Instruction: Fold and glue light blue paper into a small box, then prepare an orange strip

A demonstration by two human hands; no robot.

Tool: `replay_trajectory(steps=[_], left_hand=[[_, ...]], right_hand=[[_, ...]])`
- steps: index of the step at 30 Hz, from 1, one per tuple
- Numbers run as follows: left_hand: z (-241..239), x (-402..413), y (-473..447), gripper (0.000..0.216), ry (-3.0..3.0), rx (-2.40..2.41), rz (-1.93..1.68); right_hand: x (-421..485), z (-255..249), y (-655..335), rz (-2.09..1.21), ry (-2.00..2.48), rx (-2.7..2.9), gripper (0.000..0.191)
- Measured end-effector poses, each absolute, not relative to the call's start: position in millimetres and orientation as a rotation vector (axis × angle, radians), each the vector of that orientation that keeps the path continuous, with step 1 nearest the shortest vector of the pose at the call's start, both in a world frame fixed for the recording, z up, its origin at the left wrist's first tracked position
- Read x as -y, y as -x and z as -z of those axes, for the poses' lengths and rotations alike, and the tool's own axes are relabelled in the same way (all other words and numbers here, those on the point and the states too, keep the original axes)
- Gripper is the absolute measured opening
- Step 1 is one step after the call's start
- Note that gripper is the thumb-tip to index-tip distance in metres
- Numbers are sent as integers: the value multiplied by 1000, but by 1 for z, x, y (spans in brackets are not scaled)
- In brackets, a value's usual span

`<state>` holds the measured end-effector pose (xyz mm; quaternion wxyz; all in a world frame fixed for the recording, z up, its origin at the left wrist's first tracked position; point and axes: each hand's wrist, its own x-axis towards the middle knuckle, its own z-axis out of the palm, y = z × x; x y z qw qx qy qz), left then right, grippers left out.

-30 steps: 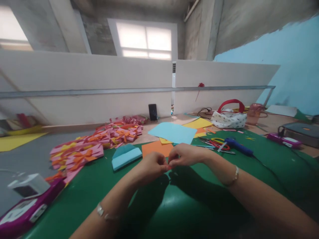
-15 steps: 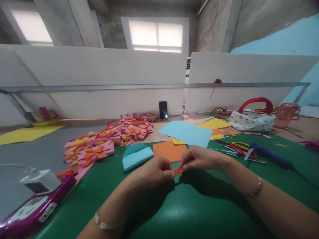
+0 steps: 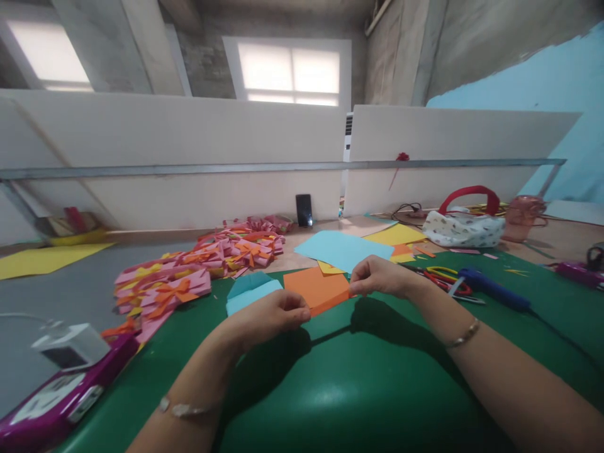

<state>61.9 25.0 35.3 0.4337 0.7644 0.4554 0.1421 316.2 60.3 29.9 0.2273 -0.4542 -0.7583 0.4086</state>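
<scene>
Stretched between my two hands is a narrow orange paper strip [image 3: 331, 304], its ends pinched in the fingertips. My left hand [image 3: 278, 313] is closed on the strip's left end, and my right hand [image 3: 377, 278] on its right end, slightly higher. The strip is held above the green mat [image 3: 330, 377], where its thin shadow falls. Just behind it lies an orange paper sheet [image 3: 309, 283], nearly the same colour, so the strip's upper edge is hard to make out. Folded light-blue paper [image 3: 250, 294] lies beside my left hand, which partly covers it.
Pink, orange and yellow paper bows [image 3: 189, 267] are piled at left. A blue sheet [image 3: 344, 245] lies behind. Scissors [image 3: 446, 277] and a blue glue gun [image 3: 493, 289] with a cord lie right. A purple power strip [image 3: 70, 390] stands front left; a phone [image 3: 304, 209] leans behind.
My hands have moved apart, left hand leftward and right hand slightly up. The orange strip, before a short bit between the fingertips, now spans the gap. The view has shifted slightly.
</scene>
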Motion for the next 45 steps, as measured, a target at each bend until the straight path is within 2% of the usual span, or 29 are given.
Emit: replay_trajectory(steps=[5, 17, 22, 30, 36, 39, 45], left_hand=[[-38, -23, -62, 31, -1964, -1092, -320], [-29, -20, -85, 31, -1918, -1201, -493], [-27, -21, -89, 27, -1820, -1194, -472], [-36, -23, -68, 27, -1673, -1195, -524], [-42, -30, -45, 18, -1558, -1418, -923], [-45, -32, -42, 23, -1502, -1399, -1112], [-39, -23, -68, 25, -1496, -1294, -1211]], right_hand=[[-56, -33, -313, -1119, 1196, 2090, 19], [-38, -29, -279, -951, 946, 2209, 13], [-42, -27, -286, -989, 976, 2232, 8], [-52, -34, -310, -1154, 1135, 2063, 11], [-70, -35, -331, -1023, 1213, 1753, 19], [-77, -34, -336, -964, 1174, 1622, 20], [-68, -30, -314, -1056, 1065, 1591, 29]])
